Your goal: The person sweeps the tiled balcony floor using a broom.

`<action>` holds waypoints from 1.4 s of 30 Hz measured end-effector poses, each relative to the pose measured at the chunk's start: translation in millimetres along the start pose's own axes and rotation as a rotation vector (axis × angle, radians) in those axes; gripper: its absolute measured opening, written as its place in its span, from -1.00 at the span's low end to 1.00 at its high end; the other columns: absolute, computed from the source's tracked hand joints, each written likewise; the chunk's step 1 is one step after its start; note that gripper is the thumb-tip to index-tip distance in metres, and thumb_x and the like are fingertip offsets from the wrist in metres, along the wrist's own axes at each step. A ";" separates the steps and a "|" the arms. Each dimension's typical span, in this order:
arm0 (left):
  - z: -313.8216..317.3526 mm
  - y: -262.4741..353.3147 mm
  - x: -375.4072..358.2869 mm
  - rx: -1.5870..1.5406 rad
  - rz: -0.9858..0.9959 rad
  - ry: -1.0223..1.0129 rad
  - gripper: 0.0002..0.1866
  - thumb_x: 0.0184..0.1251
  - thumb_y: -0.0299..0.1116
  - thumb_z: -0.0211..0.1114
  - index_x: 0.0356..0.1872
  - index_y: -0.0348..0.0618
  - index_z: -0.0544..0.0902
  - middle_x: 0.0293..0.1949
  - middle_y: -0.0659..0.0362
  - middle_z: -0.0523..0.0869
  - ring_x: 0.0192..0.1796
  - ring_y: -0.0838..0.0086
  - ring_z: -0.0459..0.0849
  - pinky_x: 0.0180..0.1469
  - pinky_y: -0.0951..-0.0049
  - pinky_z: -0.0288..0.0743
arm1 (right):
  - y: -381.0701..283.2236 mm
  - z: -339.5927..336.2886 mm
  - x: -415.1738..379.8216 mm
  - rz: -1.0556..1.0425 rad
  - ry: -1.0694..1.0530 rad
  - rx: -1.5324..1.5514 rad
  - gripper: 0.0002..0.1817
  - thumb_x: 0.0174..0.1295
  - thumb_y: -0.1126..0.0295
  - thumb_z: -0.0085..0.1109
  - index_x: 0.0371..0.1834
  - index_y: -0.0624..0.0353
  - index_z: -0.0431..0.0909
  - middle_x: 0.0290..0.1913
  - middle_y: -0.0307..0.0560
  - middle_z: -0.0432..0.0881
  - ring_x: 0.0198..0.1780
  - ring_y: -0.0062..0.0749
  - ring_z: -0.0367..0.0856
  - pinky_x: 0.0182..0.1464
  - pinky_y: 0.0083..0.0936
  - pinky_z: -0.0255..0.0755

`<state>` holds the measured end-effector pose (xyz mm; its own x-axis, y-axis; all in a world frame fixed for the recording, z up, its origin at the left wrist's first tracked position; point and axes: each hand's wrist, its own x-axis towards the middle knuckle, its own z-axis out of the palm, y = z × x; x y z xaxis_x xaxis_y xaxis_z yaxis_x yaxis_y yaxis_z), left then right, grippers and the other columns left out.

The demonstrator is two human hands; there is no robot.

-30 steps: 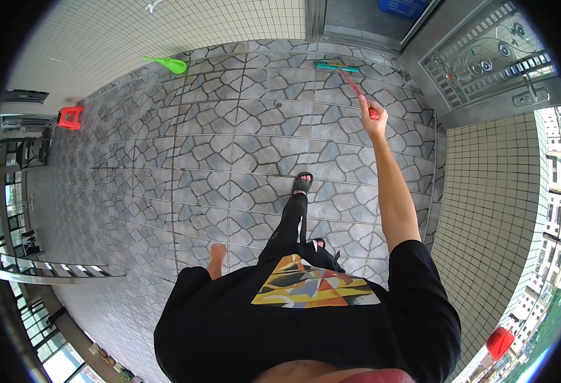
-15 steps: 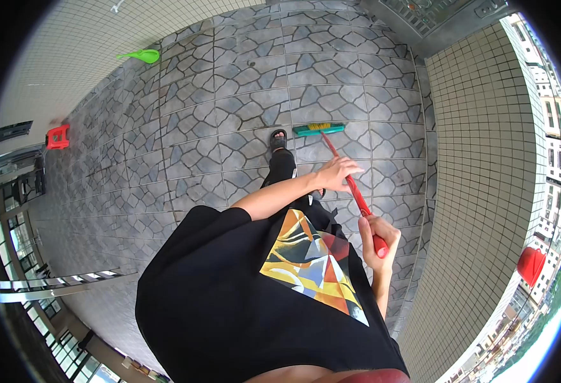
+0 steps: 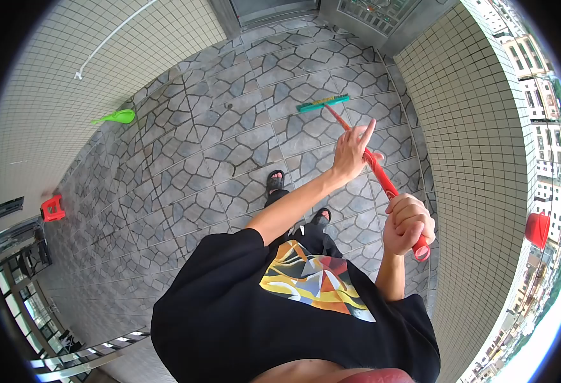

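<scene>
A broom slants across the view, its red handle point(image 3: 382, 175) running down to the right from a green head point(image 3: 322, 104) with yellow bristles. The head lies on the stone-patterned floor ahead of my feet. My right hand point(image 3: 409, 223) wraps round the handle near its top end, the tip sticking out below the fist. Farther down the shaft, my left hand point(image 3: 352, 152) grips it with the index finger stretched out.
A green scoop-like thing point(image 3: 124, 116) lies by the left tiled wall point(image 3: 89, 57). A red stool point(image 3: 52, 208) stands farther back on that side. To the right runs a low tiled wall point(image 3: 478, 147) with a red container point(image 3: 536, 230) on it. A grey door point(image 3: 274, 7) is ahead.
Both hands have moved right with the broom, and its head has gone forward. My left index finger now points outward. My view has turned, and both feet now show.
</scene>
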<state>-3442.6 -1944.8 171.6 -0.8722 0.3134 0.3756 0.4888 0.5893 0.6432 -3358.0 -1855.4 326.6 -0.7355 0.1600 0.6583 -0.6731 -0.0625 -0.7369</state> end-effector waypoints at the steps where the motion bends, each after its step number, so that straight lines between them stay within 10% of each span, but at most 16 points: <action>1: -10.4 -3.5 11.5 -0.130 -0.145 0.266 -0.32 0.34 -0.06 0.33 0.44 0.01 0.37 -0.04 0.08 0.63 0.01 0.21 0.62 0.05 0.22 0.51 | 24.2 14.5 7.5 -0.117 -0.001 0.012 -0.55 0.37 0.37 -0.05 -0.74 0.19 0.23 -0.77 -0.21 0.30 -0.76 -0.42 0.33 -0.64 -0.46 0.36; 3: -24.5 -15.5 8.4 -0.276 -0.301 0.526 -0.34 0.35 -0.10 0.33 0.42 -0.06 0.36 0.00 0.07 0.59 0.06 0.23 0.59 0.12 0.24 0.48 | 82.8 36.3 25.3 -0.268 -0.041 -0.034 -0.58 0.35 0.41 -0.08 -0.74 0.23 0.23 -0.75 -0.15 0.34 -0.73 -0.37 0.40 -0.61 -0.46 0.40; 7: -35.5 -117.1 -117.3 -0.510 -0.479 -0.029 -0.43 0.35 -0.17 0.34 0.33 -0.12 0.44 -0.01 -0.03 0.62 0.00 0.14 0.63 0.04 0.23 0.54 | 233.1 69.1 58.0 0.027 0.032 -0.342 -0.66 0.37 0.51 0.04 -0.62 0.36 0.48 -0.68 -0.18 0.43 -0.62 -0.60 0.40 -0.50 -0.62 0.29; 11: -31.4 -217.7 -364.0 -0.070 -1.361 -0.341 -0.30 0.27 0.04 0.27 0.20 -0.44 0.50 0.15 -0.30 0.61 0.23 -0.05 0.60 0.21 0.14 0.50 | 372.2 81.4 76.3 0.156 -0.001 -0.457 -0.64 0.36 0.30 0.27 -0.55 0.32 0.58 -0.67 -0.22 0.43 -0.58 -0.65 0.28 -0.48 -0.60 0.20; 18: -78.6 -185.0 -552.0 -0.159 -1.768 0.257 -0.49 0.22 -0.14 0.34 0.07 -0.34 0.63 -0.06 -0.10 0.74 0.00 0.19 0.71 0.08 0.29 0.53 | 390.8 62.4 50.5 0.442 -0.025 -0.503 -0.68 0.24 0.32 0.32 -0.58 0.32 0.58 -0.71 -0.13 0.40 -0.60 -0.58 0.31 -0.49 -0.48 0.26; 23: -18.8 -202.2 -490.1 -0.219 -1.540 0.002 -0.53 0.32 -0.12 0.29 0.04 -0.34 0.64 -0.03 -0.11 0.74 0.05 0.13 0.70 0.12 0.29 0.51 | 307.8 2.0 5.7 0.330 -0.183 -0.527 -0.72 0.22 0.36 0.30 -0.55 0.33 0.57 -0.68 -0.03 0.40 -0.62 -0.43 0.30 -0.49 -0.46 0.25; 24: -4.0 -196.3 -454.4 -0.175 -1.383 -0.001 -0.49 0.45 -0.03 0.20 0.18 -0.25 0.56 -0.21 0.10 0.72 -0.23 0.46 0.66 -0.26 0.43 0.54 | 282.7 -13.7 -7.8 0.375 -0.139 -0.503 -0.70 0.23 0.37 0.29 -0.58 0.34 0.54 -0.69 -0.05 0.38 -0.63 -0.44 0.28 -0.50 -0.45 0.23; 29: 63.5 -118.9 -273.6 -0.720 -1.268 -0.182 -0.16 0.40 0.42 -0.07 0.31 -0.17 0.48 0.05 0.10 0.68 -0.03 0.38 0.67 -0.08 0.45 0.55 | 96.3 -81.1 -88.7 0.433 -0.173 -0.486 -0.66 0.25 0.47 0.25 -0.66 0.33 0.42 -0.68 -0.05 0.37 -0.63 -0.44 0.29 -0.50 -0.46 0.22; 35: 139.0 42.8 -172.4 -1.841 -1.793 -0.586 0.15 0.13 0.47 0.20 0.39 -0.44 0.15 -0.04 -0.06 0.58 0.04 0.15 0.61 0.15 0.06 0.45 | -104.7 -123.5 -162.2 0.467 -0.313 -0.417 -0.72 0.10 0.61 0.23 -0.70 0.27 0.38 -0.67 -0.01 0.40 -0.63 -0.13 0.45 -0.45 -0.41 0.38; 42: 130.4 111.4 -121.4 -1.643 -1.983 -0.787 0.10 0.10 0.21 0.27 0.37 -0.53 0.00 -0.11 -0.04 0.46 -0.18 0.23 0.52 0.00 0.14 0.47 | -133.8 -147.6 -148.1 0.282 -0.065 -0.409 -0.71 0.16 0.52 0.10 -0.72 0.26 0.34 -0.67 -0.05 0.47 -0.62 -0.21 0.50 -0.42 -0.42 0.42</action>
<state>-3284.8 -1820.0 110.7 0.1588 0.6811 -0.7148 -0.9383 -0.1213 -0.3240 -3147.7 -1725.3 305.1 -0.8968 0.1299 0.4230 -0.3714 0.2988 -0.8791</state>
